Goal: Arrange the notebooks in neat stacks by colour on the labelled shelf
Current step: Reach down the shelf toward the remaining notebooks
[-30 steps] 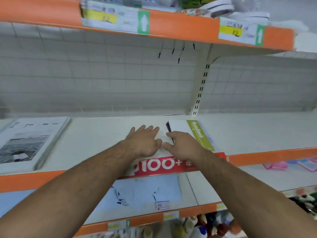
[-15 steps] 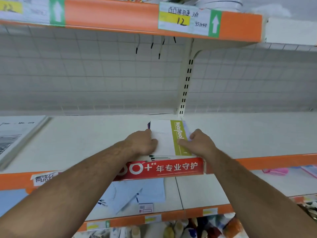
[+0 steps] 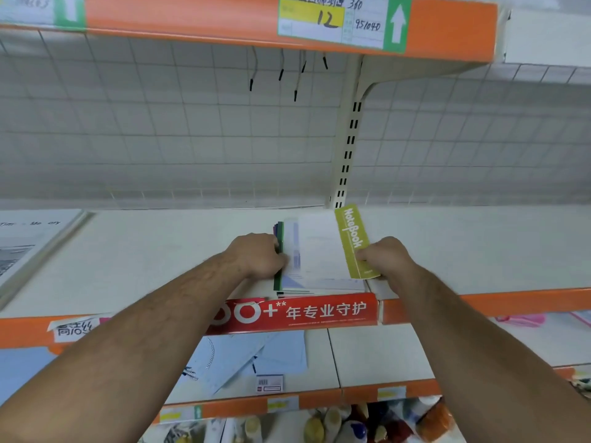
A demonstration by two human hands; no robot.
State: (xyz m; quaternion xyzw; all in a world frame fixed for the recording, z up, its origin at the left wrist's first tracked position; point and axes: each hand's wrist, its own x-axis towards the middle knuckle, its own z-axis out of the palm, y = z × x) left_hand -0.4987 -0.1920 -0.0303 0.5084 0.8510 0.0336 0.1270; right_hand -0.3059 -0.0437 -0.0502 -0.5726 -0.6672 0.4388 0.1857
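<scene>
A small stack of notebooks (image 3: 319, 251) lies on the white shelf (image 3: 160, 257), just behind a red label strip (image 3: 297, 311). The top one is white with a lime-green band reading "Notebook". Dark green and purple cover edges show along the stack's left side. My left hand (image 3: 256, 254) presses against that left edge, fingers curled. My right hand (image 3: 387, 260) grips the right edge by the green band, which tilts up slightly.
A grey-and-white book stack (image 3: 28, 247) lies at the shelf's far left. A slotted upright (image 3: 348, 145) rises behind the notebooks. An orange shelf edge with price tags (image 3: 332, 20) hangs overhead. Light blue papers (image 3: 256, 359) lie on the shelf below.
Both hands have shifted from on top of the notebooks to their sides, squeezing the stack together. The green-banded right edge has lifted a little. The camera has moved closer.
</scene>
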